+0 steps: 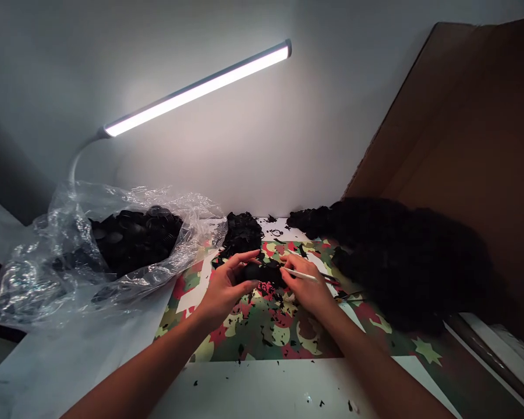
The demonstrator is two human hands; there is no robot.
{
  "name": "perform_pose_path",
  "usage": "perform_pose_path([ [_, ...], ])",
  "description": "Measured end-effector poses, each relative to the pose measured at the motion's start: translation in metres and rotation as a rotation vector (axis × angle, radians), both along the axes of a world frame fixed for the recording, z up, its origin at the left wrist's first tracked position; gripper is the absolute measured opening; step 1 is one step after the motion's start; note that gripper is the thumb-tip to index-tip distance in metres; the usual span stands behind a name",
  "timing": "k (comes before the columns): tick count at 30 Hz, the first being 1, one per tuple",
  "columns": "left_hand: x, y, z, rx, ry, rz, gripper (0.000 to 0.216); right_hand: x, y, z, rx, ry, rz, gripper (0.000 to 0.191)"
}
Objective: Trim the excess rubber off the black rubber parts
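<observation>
Over the mat [262, 340] near the desk's back edge, my left hand [225, 289] has its fingers clamped on a small black piece [262, 272] while my right hand [309, 289] pinches a thin stick [300, 274] against it. The piece looks light, soft and crumbly to me — best held gently by its ends.

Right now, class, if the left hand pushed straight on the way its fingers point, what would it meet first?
The left hand points rightward at the small black piece its fingers touch; past that, probably the right hand holding the thin white stick, though depth is unclear.
</observation>
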State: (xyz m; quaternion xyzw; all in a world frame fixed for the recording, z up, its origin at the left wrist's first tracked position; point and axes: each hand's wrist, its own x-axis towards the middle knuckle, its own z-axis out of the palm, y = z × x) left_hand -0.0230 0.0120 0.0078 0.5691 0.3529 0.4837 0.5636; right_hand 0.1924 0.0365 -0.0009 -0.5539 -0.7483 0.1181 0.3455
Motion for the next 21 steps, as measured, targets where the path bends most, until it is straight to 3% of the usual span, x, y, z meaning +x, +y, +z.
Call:
perform_pose_path([
  [6,-0.004,0.009,-0.01,-0.028,0.0,0.008,0.047,-0.019,-0.022,0.016,0.045,0.359,0.006,0.016],
  [8,-0.003,0.008,-0.01,-0.034,0.04,0.021,0.046,-0.021,-0.028,0.018,-0.016,0.435,0.013,0.026],
  [10,-0.001,0.007,-0.01,-0.006,0.123,0.043,0.045,-0.022,-0.031,0.017,-0.082,0.46,0.082,0.035],
  [13,0.002,0.005,-0.009,0.079,0.233,0.075,0.042,-0.025,-0.031,0.011,-0.13,0.438,0.186,0.03],
  [18,0.006,0.002,-0.012,0.262,0.379,0.131,0.042,-0.037,-0.036,0.004,-0.058,0.43,0.179,0.012],
  [21,0.006,0.001,-0.01,0.292,0.446,0.145,0.035,-0.04,-0.039,0.005,0.015,0.432,0.191,0.01],
])
